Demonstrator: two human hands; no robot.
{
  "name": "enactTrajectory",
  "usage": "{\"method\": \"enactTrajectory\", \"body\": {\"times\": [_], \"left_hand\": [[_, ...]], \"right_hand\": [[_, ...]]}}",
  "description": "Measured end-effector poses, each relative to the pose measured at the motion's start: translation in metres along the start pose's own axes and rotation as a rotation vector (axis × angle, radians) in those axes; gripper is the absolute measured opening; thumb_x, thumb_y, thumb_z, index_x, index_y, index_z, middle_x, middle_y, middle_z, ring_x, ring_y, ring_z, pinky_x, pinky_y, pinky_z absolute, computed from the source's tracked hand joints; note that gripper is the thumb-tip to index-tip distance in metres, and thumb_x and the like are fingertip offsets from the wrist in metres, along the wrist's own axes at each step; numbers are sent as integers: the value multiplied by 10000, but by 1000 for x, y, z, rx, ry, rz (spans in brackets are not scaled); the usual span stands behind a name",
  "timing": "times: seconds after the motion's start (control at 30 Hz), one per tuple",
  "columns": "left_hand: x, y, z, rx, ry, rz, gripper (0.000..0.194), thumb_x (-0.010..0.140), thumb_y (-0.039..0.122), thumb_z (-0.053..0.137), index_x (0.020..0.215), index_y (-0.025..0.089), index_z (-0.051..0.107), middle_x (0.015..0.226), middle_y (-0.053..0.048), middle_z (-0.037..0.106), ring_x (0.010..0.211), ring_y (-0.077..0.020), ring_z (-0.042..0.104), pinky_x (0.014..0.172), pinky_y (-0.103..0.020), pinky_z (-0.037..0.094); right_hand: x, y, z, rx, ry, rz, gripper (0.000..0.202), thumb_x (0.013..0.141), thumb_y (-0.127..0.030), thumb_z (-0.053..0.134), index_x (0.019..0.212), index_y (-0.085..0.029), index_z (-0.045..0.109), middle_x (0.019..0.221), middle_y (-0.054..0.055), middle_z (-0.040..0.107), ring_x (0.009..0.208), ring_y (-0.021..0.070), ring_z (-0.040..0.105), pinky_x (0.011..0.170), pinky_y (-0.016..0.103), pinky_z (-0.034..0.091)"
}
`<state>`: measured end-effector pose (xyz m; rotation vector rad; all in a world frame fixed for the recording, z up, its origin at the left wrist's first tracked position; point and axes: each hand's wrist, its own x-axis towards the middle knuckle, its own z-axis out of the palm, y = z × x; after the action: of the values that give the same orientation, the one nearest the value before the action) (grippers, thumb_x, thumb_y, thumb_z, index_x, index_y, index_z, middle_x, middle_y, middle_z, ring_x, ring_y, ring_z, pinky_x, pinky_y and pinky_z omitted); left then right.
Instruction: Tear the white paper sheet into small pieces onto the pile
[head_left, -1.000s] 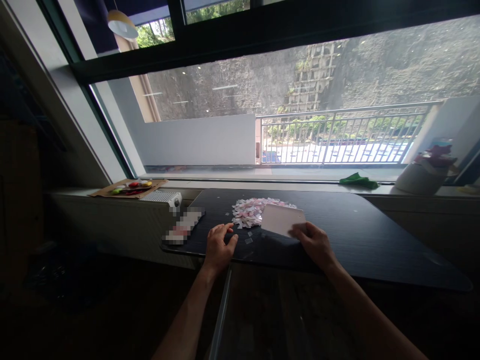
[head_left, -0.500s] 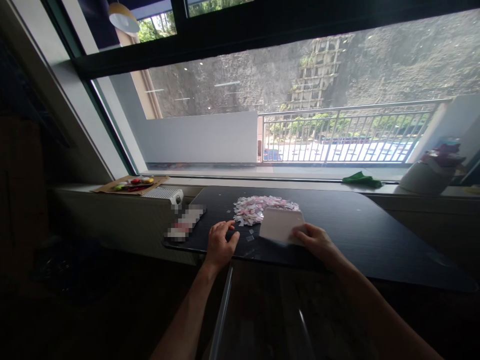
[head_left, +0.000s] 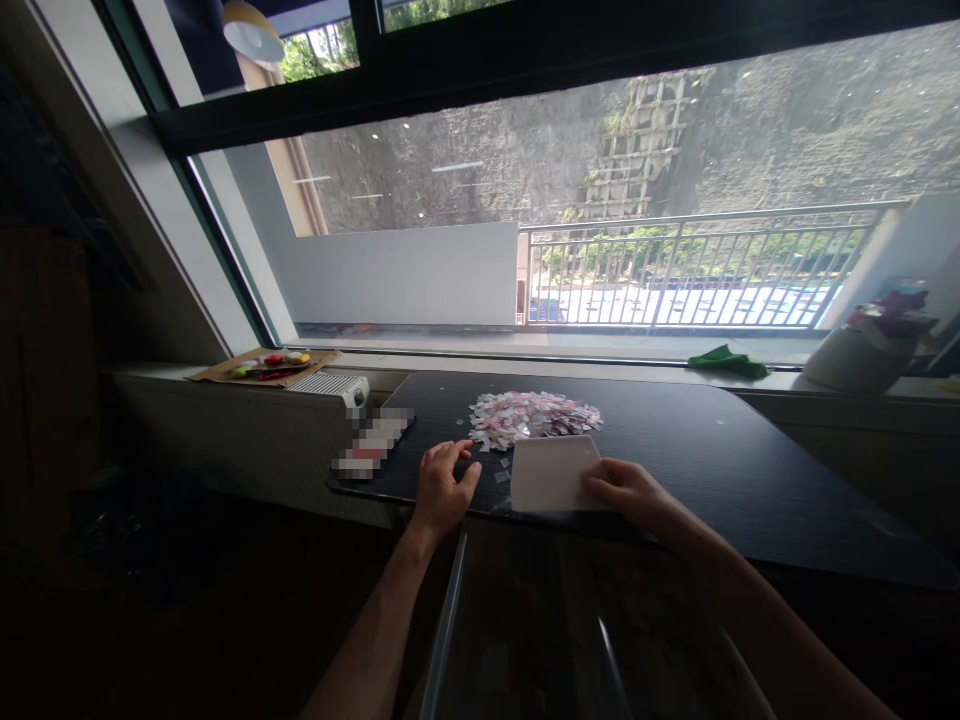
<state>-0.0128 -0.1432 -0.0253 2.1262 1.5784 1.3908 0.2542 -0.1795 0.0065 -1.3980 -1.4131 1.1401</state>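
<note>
A loose pile of small pinkish-white pieces [head_left: 517, 410] lies on the dark tabletop [head_left: 667, 450]; whether they are paper or plastic I cannot tell. In my right hand [head_left: 626, 488] is a flat white rectangular sheet [head_left: 553, 475], gripped by its right end between thumb and fingers. The sheet is at the near side of the pile, close to the table's front edge. My left hand [head_left: 448, 482] is open, fingers curved and thumb apart, at the pile's near left. A few clear square pieces [head_left: 502, 476] lie between the hands.
Below the table's front edge is a see-through container [head_left: 450, 620], its inside dark. A blurred-out item [head_left: 375, 445] lies on the table's left. On the sill are a green cloth [head_left: 727, 361], a whitish bag [head_left: 862, 350] and a cardboard sheet with coloured items [head_left: 270, 366].
My right hand has drawn the white sheet toward me and slightly left, away from the pile toward the table's front edge. My left hand has hardly moved.
</note>
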Motion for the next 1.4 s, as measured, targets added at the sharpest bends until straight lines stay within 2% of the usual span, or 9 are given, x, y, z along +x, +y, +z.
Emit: {"method": "enactTrajectory", "body": {"times": [0.1,0.23,0.43,0.5,0.67,0.93,1.13,1.3,1.4], "left_hand": [[0,1,-1,1,-4,1,284,764,267,556,1032,214,632,896,-34,668,1068,-243,530,1007,-457,369],[0,2,-1,18,-11,-8,292,764,262,556,1040,203,631,904,-40,670,1074,-244,529,1008,-454,372],[0,3,-1,28,-4,-4,290,760,252,559,1035,195,632,890,-42,670,1053,-236,538,1000,-447,381],[0,3,-1,27,-7,-1,292,762,252,559,1037,185,631,892,-46,671,1052,-237,537,999,-447,380],[0,1,-1,21,2,4,278,757,251,566,1023,205,632,889,-36,672,1048,-235,541,989,-446,388],[0,0,0,4,-6,-8,282,763,265,558,1032,213,630,900,-37,669,1068,-241,534,1005,-455,371],[0,-1,0,-1,-6,-2,288,763,265,559,1038,213,628,901,-36,669,1074,-241,532,1011,-452,369],[0,1,0,6,-4,-5,285,762,259,560,1034,210,630,896,-38,669,1069,-240,532,1012,-450,369],[0,1,1,8,-3,-5,284,757,253,564,1031,220,633,894,-31,669,1069,-240,533,1010,-448,368]], "right_hand": [[-3,-2,-1,48,-7,21,208,595,-365,691,673,-173,669,705,38,711,647,192,640,604,301,503],[-3,-5,-3,42,92,85,155,559,-309,698,624,-179,647,613,15,684,553,168,605,504,276,472],[-7,-13,-2,83,14,97,153,524,-284,695,621,-169,666,607,5,682,571,158,600,557,275,472],[-7,-12,-1,101,22,104,168,524,-291,695,637,-169,670,619,6,687,578,159,601,563,275,470],[2,0,3,38,111,8,181,559,-331,676,644,-171,671,632,16,688,569,159,593,549,271,456],[-1,-1,5,40,8,7,253,543,-396,694,665,-175,675,664,25,695,611,182,609,583,295,473],[-2,-4,4,27,74,40,221,537,-362,704,639,-170,664,641,27,678,594,181,600,570,295,470],[-9,-6,-1,80,14,68,255,529,-373,728,674,-169,678,680,34,705,629,199,630,594,315,498],[-10,-5,2,101,17,35,287,531,-406,731,686,-170,676,689,37,710,635,202,637,605,321,508]]}}
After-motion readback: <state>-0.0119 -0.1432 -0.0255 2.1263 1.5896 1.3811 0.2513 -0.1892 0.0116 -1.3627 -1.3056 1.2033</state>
